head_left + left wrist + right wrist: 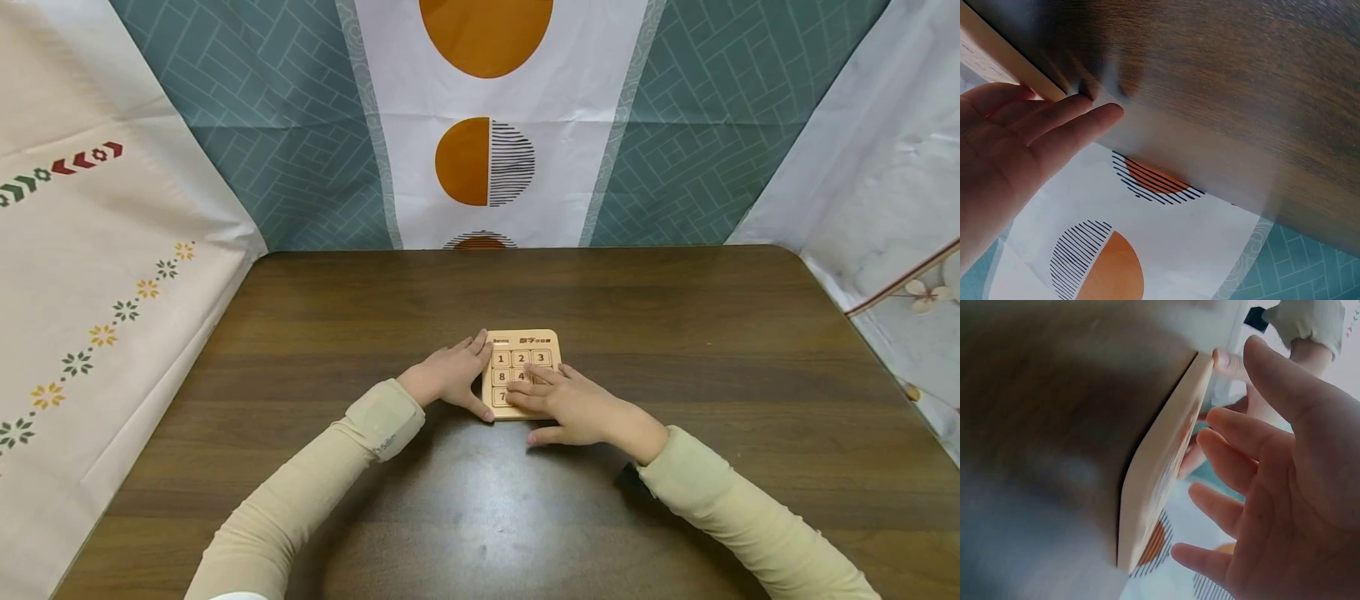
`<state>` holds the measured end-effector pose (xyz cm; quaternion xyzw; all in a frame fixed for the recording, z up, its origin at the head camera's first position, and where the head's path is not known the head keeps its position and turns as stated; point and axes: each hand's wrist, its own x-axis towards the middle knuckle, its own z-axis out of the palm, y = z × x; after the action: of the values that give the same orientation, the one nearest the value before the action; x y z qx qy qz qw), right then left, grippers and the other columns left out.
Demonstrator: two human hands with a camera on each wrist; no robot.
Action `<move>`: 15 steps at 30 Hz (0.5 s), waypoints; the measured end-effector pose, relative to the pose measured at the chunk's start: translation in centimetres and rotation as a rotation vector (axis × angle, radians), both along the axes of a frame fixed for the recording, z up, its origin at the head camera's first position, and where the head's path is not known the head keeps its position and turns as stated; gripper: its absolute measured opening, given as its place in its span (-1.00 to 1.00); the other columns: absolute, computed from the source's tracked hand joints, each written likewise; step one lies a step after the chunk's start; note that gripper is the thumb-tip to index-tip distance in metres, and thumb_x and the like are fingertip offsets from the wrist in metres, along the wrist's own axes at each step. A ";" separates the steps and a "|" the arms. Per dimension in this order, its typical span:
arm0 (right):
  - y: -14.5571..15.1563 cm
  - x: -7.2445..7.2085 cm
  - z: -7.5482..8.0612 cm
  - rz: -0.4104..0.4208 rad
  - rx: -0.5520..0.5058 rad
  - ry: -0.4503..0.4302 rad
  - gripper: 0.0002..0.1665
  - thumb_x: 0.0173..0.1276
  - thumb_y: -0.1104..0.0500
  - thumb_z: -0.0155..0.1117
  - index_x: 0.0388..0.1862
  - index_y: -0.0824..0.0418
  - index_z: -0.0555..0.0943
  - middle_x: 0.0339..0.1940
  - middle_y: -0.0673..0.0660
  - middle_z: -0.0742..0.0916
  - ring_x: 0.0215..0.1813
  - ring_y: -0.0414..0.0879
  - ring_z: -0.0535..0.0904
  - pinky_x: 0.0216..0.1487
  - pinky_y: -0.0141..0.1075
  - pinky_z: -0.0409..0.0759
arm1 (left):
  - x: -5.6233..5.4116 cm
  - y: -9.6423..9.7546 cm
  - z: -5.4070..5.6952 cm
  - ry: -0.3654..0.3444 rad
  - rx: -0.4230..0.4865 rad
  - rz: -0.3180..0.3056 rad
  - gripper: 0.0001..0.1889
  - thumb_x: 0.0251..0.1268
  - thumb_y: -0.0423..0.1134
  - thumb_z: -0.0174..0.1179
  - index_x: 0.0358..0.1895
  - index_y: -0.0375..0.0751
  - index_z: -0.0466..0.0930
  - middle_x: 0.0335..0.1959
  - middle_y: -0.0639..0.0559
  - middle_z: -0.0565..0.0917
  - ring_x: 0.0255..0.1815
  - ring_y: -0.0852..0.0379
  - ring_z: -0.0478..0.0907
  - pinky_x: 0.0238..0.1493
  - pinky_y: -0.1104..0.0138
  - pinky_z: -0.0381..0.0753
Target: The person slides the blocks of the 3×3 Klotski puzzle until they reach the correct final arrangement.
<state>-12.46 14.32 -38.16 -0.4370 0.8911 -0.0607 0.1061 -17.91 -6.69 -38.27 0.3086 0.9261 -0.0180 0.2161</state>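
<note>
Spread wide, the left hand point(453, 375) touched the left edge of the wooden number board point(512, 338), thumb at its near corner, while the right hand point(577, 408) held its fingers apart over the tiles point(521, 358). On the tabletop point(300, 350), the board's slightly longer axis ran away from the person, heading at the far end; right fingers obscured lower-row tiles, and their contact could not be confirmed. Digits were legible from the head, whereas the right wrist showed the board's side, and the left wrist only a cropped end.
</note>
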 end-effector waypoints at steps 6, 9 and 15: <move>-0.5 0.3 0.0 0.024 -0.001 -0.003 -0.24 0.23 -0.18 0.16 0.32 0.16 0.33 0.33 0.05 0.39 0.40 0.14 0.07 0.21 0.20 0.09 | -0.1 -0.1 -0.1 0.002 0.008 -0.005 0.25 -0.24 0.40 0.24 0.40 -0.39 -0.11 0.42 -0.30 -0.19 0.38 -0.21 -0.02 0.23 0.00 0.18; -0.4 0.4 -0.1 0.020 0.003 -0.004 -0.26 0.24 -0.18 0.15 0.32 0.15 0.35 0.33 0.05 0.39 0.40 0.14 0.07 0.20 0.21 0.11 | -0.1 -0.1 -0.2 0.000 0.012 -0.005 0.25 -0.24 0.40 0.24 0.40 -0.39 -0.11 0.42 -0.30 -0.19 0.38 -0.22 -0.02 0.23 0.01 0.18; 0.2 0.5 0.1 0.007 -0.002 -0.013 -0.30 0.24 -0.17 0.16 0.28 0.15 0.39 0.32 0.04 0.40 0.39 0.15 0.08 0.18 0.22 0.13 | -0.1 -0.1 -0.3 0.011 0.005 -0.006 0.26 -0.25 0.41 0.24 0.40 -0.39 -0.11 0.43 -0.29 -0.19 0.38 -0.21 -0.02 0.22 0.02 0.20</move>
<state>-11.99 14.56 -38.04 -0.4398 0.8888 -0.0642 0.1116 -18.03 -6.78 -38.53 0.3116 0.9265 -0.0182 0.2103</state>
